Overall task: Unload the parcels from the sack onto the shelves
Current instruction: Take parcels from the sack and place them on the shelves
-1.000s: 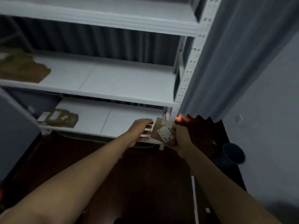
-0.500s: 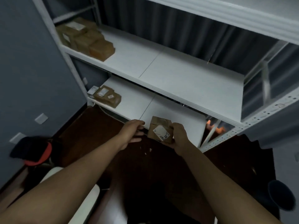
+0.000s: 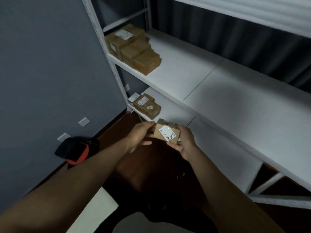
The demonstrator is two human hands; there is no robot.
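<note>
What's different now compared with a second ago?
The view has swung left, bringing the stacked parcels at the shelves' left end into sight. The left hand has closed in and now touches the small box. The right hand still holds the box in front of the lower shelf.

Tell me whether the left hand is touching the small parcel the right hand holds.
Touching. In the head view the left hand has its fingertips against the upper left edge of the small parcel, with no gap showing, while the right hand grips it from below.
</note>
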